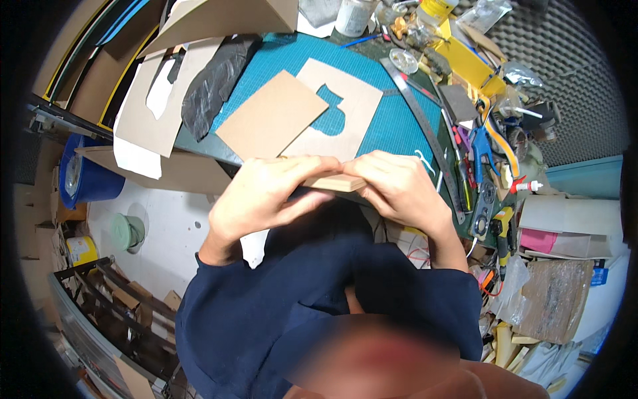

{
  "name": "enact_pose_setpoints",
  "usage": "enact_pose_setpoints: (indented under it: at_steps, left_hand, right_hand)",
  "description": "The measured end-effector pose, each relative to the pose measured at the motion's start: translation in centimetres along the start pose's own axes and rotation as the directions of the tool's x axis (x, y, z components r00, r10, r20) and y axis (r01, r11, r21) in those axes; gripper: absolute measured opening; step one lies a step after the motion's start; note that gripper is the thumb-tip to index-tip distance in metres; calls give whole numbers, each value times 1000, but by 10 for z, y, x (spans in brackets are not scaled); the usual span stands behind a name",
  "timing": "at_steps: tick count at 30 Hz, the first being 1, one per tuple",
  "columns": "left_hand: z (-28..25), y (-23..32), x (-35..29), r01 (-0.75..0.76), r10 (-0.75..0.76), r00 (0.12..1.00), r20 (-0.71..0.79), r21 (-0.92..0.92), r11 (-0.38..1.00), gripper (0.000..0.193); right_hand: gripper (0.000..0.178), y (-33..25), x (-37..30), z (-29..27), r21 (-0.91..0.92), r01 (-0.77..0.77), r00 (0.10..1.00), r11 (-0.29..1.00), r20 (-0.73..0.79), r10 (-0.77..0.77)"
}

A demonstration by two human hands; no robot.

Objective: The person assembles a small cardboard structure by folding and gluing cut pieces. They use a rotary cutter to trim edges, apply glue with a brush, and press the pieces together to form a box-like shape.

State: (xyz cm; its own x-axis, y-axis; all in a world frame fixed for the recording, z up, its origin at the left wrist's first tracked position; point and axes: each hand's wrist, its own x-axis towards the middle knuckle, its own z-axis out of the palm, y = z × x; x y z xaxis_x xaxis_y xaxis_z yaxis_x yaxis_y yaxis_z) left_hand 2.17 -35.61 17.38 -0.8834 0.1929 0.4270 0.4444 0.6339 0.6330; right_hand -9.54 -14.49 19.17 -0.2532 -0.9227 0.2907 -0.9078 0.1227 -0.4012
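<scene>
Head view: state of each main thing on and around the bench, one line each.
Left hand: gripping the wooden piece.
Right hand: gripping it too.
Wooden piece: held between both hands.
Pale panel: flat, shape cut out.
Brown board: flat, uncut, overlapping the panel.
Cutting mat: partly covered.
Black plastic sheet: crumpled.
Metal ruler: lying flat.

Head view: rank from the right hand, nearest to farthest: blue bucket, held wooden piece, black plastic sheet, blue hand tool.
From the right hand:
1. Held wooden piece: in contact, leftward.
2. Blue hand tool: bench's right side.
3. Black plastic sheet: bench's left side.
4. Blue bucket: far left, off the bench.
</scene>
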Motion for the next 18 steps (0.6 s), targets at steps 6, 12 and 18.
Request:
enact_pose_setpoints:
  at_steps: [6,12,18]
  left_hand:
    - [18,-33,-11,271,-306,947,-100,-265,925,22]
    - [57,-76,-11,119,-522,847,-106,-918,379,36]
    - [74,-86,-5,41,-555,798,-236,-896,441,37]
  right_hand:
    - [28,63,53,-26,426,4,995,905,88,-46]
    - [46,253,178,-66,-267,-288,905,920,-391,169]
    - [32,295,224,-63,-121,-298,917,947,-310,249]
